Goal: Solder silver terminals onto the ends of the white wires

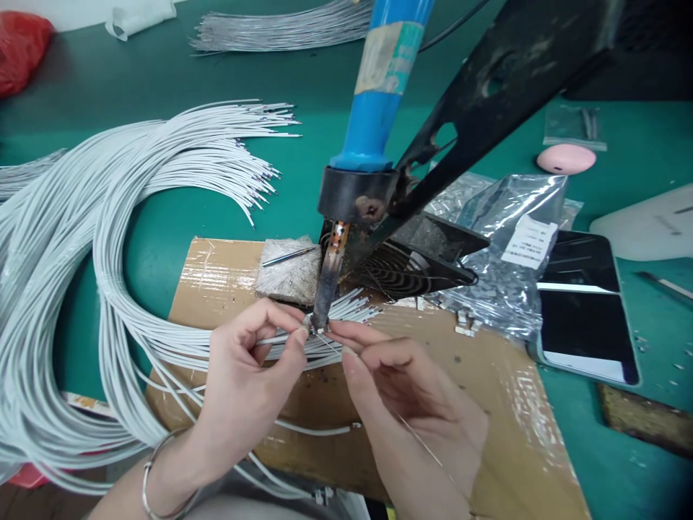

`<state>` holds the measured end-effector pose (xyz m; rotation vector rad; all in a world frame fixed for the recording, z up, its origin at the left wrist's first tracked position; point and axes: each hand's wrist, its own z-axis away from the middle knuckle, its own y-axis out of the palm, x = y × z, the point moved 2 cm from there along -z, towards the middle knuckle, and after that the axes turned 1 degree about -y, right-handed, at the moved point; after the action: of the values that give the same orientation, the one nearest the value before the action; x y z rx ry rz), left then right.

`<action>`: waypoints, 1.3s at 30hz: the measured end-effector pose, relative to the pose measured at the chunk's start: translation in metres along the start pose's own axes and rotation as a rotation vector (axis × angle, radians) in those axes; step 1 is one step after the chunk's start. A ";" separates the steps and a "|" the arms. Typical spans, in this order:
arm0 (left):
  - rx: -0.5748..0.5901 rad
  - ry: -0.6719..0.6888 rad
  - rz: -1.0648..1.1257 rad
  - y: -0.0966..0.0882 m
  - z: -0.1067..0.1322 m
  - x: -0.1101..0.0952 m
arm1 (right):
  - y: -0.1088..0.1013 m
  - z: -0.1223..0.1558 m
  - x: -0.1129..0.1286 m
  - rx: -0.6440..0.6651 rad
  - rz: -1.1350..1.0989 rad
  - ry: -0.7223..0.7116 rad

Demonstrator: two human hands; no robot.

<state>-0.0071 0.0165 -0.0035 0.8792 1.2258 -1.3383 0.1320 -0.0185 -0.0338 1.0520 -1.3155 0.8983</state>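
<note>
My left hand [254,379] pinches a small metal connector [307,324] between thumb and forefinger, just left of the tip of a soldering iron. That blue-handled soldering iron [368,123] points down, clamped in a black bracket [465,108]. My right hand [419,412] grips a thin solder wire [425,445] between thumb and fingers, with its end at the iron's tip. Below and behind my fingers runs a bundle of white cables [178,343]. Whether a cable is joined to the connector is hidden by my left fingers.
Cardboard [487,404] lies under my hands. Behind them are a wrapped block [289,282] with a thin metal rod and a coiled stand [406,278]. On the right are a clear plastic bag [498,282], a phone [587,325] and a pink case [566,159]. More white cables [70,217] spread left.
</note>
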 end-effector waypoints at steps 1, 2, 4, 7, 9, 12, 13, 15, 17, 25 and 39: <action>-0.001 0.002 0.000 0.000 0.000 0.000 | 0.000 0.000 0.000 -0.001 -0.001 0.002; -0.003 0.005 -0.001 0.000 0.000 0.000 | 0.001 0.000 0.001 -0.007 -0.001 0.007; -0.008 0.005 -0.009 0.001 0.001 0.001 | 0.000 0.000 0.001 -0.027 0.001 0.019; -0.008 0.006 -0.040 0.001 0.002 0.002 | -0.002 0.000 0.001 -0.010 0.018 0.010; -0.011 0.009 -0.053 0.000 0.003 0.003 | -0.003 0.000 0.001 0.008 0.028 0.002; -0.014 0.017 -0.055 0.000 0.003 0.004 | -0.004 0.000 0.000 0.012 0.025 -0.004; -0.011 0.017 -0.057 -0.001 0.003 0.003 | -0.003 0.000 0.000 0.013 0.022 -0.003; -0.005 0.013 -0.061 -0.001 0.002 0.003 | -0.001 0.000 0.001 0.002 0.017 0.011; -0.009 0.013 -0.047 -0.001 0.002 0.002 | 0.001 0.001 0.003 -0.026 0.012 0.041; 0.012 0.021 -0.022 0.000 0.003 0.000 | 0.004 0.004 0.008 -0.068 0.056 0.053; 0.018 0.012 0.007 -0.002 0.005 0.006 | 0.001 0.005 0.002 -0.062 0.056 0.036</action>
<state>-0.0096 0.0103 -0.0079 0.9044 1.2210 -1.3421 0.1294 -0.0228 -0.0320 0.9505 -1.3400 0.9090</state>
